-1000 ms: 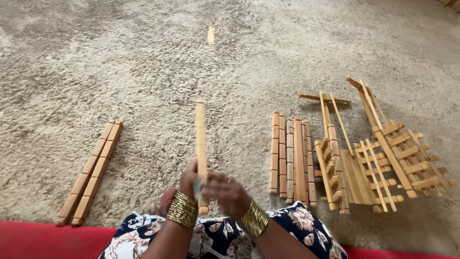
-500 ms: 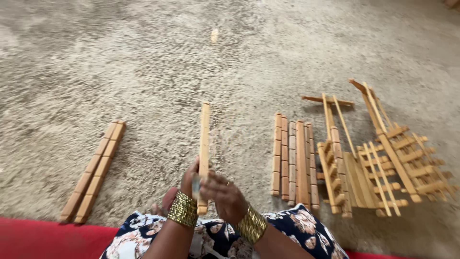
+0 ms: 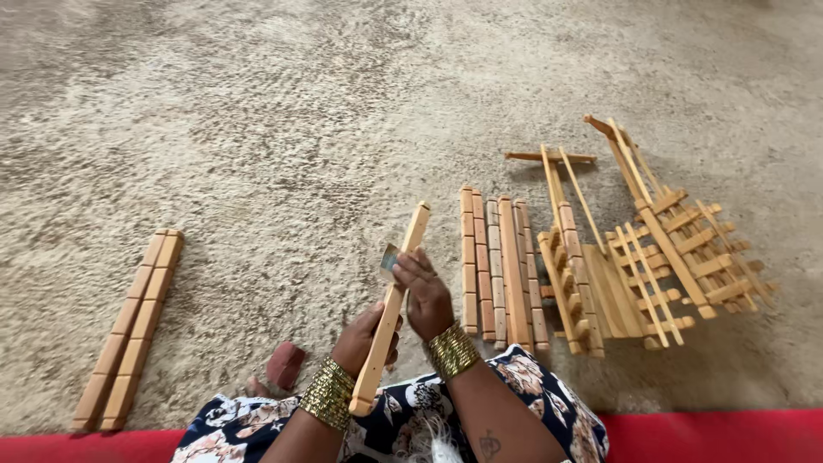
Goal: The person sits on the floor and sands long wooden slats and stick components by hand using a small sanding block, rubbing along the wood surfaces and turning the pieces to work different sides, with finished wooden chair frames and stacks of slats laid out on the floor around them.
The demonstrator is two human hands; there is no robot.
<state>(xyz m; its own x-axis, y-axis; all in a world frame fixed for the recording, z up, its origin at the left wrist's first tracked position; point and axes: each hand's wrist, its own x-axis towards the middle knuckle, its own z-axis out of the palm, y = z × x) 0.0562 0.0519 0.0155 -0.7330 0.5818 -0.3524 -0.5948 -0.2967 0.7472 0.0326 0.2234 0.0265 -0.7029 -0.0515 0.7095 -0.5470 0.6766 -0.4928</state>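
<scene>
a: far left?
b: two long wooden bars (image 3: 129, 330) lying side by side on the sandy floor (image 3: 283, 129), touching, well apart from the hands. small reddish block (image 3: 285, 364) nearer the lap, on the floor.

a: hands?
b: left hand (image 3: 364, 339) w/ fingers clamped round the lower part of a wooden slat (image 3: 393, 307). slat is off the floor, tilted, top end leaning to the right. right hand (image 3: 424, 296) just beside it, fingers pinched together on a small greyish piece, prob sandpaper (image 3: 389, 260), pressed to the slat's left edge abt midway up. gold bangles on both wrists, patterned dark fabric over the lap.

a: right of that?
b: row of notched wooden strips (image 3: 501, 266) flat on the floor, packed edge to edge, just beside the right hand. then two slatted wooden frames (image 3: 651, 257), partly overlapping, tilted. red mat edge (image 3: 711, 433) along the bottom.
</scene>
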